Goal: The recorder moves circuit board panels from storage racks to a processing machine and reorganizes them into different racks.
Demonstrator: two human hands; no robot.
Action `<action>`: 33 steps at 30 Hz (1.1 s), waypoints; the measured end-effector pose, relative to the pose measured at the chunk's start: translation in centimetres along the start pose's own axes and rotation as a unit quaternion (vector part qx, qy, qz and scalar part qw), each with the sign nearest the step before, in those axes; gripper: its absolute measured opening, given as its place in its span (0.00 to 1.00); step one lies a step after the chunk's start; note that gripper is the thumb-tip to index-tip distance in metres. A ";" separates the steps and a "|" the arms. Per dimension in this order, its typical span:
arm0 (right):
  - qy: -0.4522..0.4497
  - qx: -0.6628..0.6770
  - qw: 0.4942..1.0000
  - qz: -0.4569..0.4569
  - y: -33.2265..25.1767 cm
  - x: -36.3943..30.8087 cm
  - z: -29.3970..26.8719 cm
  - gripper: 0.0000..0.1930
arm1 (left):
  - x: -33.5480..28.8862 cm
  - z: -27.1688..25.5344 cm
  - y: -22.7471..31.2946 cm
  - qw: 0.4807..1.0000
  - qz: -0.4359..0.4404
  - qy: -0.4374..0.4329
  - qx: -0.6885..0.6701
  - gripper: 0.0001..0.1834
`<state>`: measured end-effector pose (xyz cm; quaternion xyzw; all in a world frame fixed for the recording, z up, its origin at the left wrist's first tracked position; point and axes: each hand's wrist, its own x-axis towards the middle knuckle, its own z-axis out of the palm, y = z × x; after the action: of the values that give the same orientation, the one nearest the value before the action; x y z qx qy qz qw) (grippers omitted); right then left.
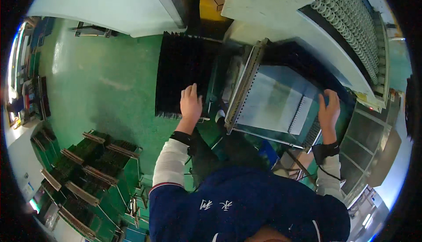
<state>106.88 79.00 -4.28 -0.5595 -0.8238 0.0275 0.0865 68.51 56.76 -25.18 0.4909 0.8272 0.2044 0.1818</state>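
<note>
My left hand is over the near right part of a wide black stack with jagged edges, perhaps closely set thin pieces. Its fingers are stretched out, and I see nothing held; whether they touch the stack I cannot tell. My right hand hovers by the right side of a metal-framed work surface, thumb and fingers apart, with nothing visible in it. Between the hands lies a pale flat panel. A toothed metal bar runs along its left edge, and a row of small dark teeth crosses its right part.
A large pale machine stands ahead, with rows of whitish rings at its right. Several racks with brown bars and dark contents stand on the green floor at the lower left. A metal-framed cabinet is at the right.
</note>
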 end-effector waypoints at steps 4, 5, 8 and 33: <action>-0.005 -0.004 1.000 0.010 0.6 -0.1 0.2 0.11 | 0.2 1.0 2.1 0.999 0.012 -0.028 0.030 0.38; -0.007 -0.007 1.000 0.013 0.9 -0.1 0.3 0.11 | 0.3 1.2 2.6 0.999 0.014 -0.018 0.044 0.39; 0.004 0.000 1.000 0.004 0.7 -0.2 0.3 0.10 | 0.5 1.5 3.3 0.997 -0.019 -0.001 0.068 0.40; 0.048 -0.024 0.998 -0.037 3.1 0.2 2.9 0.14 | -2.9 -7.6 -0.1 0.994 -0.069 -0.076 0.043 0.12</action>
<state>109.14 80.45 -7.52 -0.5315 -0.8391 -0.0225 0.1135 65.96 52.92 -18.45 0.4544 0.8507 0.1178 0.2363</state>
